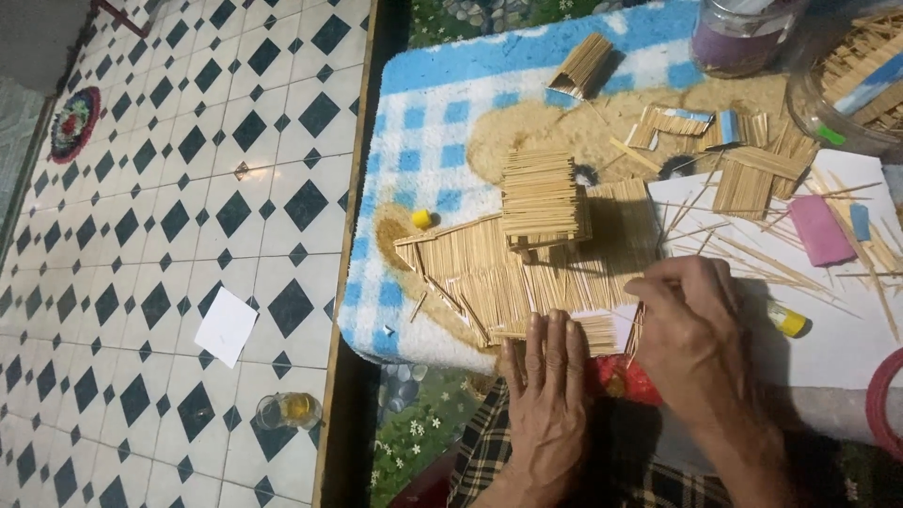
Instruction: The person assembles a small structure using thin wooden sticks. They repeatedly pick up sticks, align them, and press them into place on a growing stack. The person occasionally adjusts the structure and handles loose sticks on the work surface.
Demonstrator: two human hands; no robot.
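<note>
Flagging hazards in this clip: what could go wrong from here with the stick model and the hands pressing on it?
1. The left hand and right hand press on the near edge of the flat stick panel, which reaches the edge of the cushion; it might tip or slide off.
2. The raised stick block stands on that panel, so a jolt could loosen it.
3. Loose sticks lie scattered beside the right hand and could be swept away.
</note>
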